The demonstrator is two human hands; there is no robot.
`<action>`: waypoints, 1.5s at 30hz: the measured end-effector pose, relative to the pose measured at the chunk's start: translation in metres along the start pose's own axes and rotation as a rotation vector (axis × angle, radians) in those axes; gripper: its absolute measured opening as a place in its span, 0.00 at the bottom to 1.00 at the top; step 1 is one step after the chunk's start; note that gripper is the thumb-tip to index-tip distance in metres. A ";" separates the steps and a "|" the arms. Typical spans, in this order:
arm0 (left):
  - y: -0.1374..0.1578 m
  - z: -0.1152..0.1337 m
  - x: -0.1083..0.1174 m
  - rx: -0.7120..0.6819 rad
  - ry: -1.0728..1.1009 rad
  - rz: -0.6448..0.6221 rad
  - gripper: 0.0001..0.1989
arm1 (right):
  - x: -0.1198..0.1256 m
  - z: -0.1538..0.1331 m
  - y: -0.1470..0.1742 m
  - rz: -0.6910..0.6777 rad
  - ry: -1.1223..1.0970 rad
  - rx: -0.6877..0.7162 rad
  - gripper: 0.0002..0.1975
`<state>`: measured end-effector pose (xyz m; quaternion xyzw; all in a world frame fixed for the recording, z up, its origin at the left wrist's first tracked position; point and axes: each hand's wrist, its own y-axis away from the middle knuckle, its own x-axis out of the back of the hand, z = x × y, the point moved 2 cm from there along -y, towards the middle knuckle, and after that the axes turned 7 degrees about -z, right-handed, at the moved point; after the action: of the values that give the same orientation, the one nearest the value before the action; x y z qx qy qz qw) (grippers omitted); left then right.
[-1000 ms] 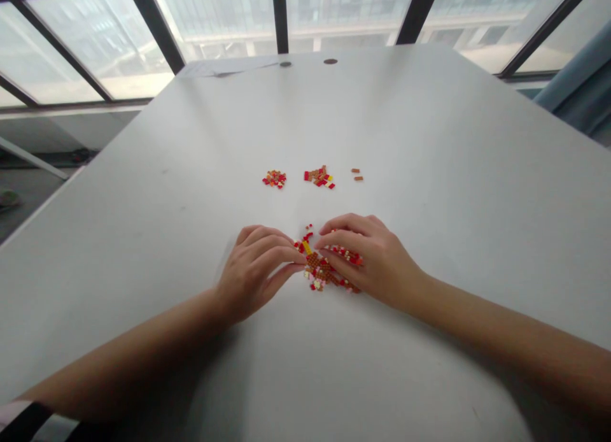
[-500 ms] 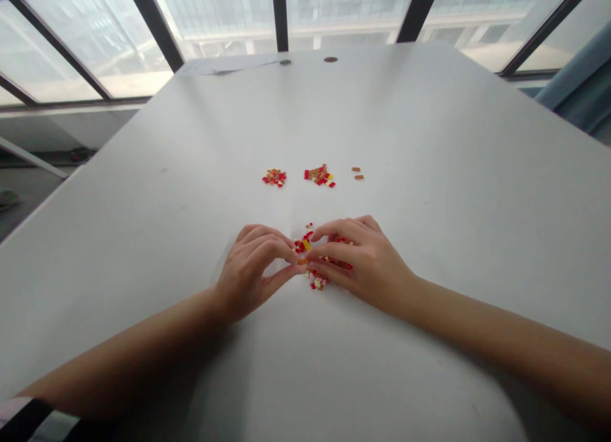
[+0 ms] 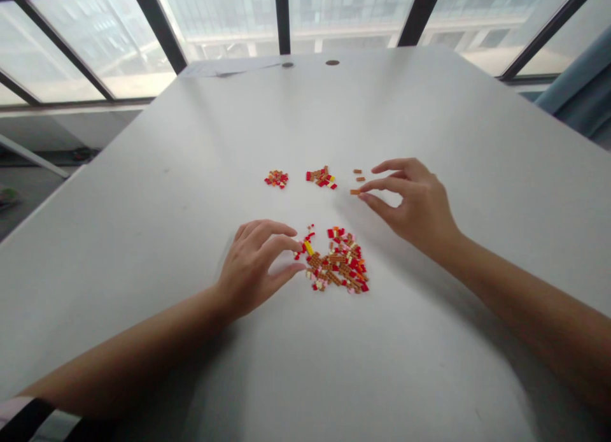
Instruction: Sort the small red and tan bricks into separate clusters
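R hand point(image 3: 420, 203) is pinching a brown brick point(image 3: 354, 192) btwn thumb & one fingertip, another finger extending just right of 2 loose brown bricks point(image 3: 361, 179); can't tell if the held brick is touching the counter point(image 3: 238, 130). L hand point(image 3: 258, 263) is resting at the left side of the main brick pile point(image 3: 344, 260), fingers curving, thumb well apart from them; nothing is showing in its grip, & can't tell if the tips are touching bricks. A yellow brick point(image 3: 309, 247) is lying just beside those tips. Main pile (brown, red, white, pink, orange pcs) is sitting btwn the hands, on the wearer's side of the counter. Farther toward the far edge, a mid cluster point(image 3: 321, 176) & a smaller-pc. left cluster point(image 3: 277, 178) are lying roughly in line w/ the loose bricks. Paper point(image 3: 205, 68) is lying at the far-left corner; 2 dark discs point(image 3: 333, 63) are showing nr the far edge.
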<state>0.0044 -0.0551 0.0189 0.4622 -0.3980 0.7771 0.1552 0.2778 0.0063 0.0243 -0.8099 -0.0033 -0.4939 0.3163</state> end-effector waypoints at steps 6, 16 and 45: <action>0.000 -0.001 -0.002 -0.004 0.014 -0.051 0.04 | -0.021 0.037 -0.002 -0.004 0.226 -0.194 0.08; 0.000 0.000 -0.003 -0.075 0.008 -0.060 0.03 | -0.021 0.031 0.002 -0.058 0.276 -0.233 0.13; -0.005 0.001 -0.004 -0.092 0.093 -0.161 0.01 | -0.026 0.032 0.007 -0.071 0.198 -0.156 0.13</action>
<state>0.0100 -0.0524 0.0176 0.4484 -0.3872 0.7636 0.2567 0.2923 0.0257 -0.0106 -0.7789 0.0378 -0.5809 0.2333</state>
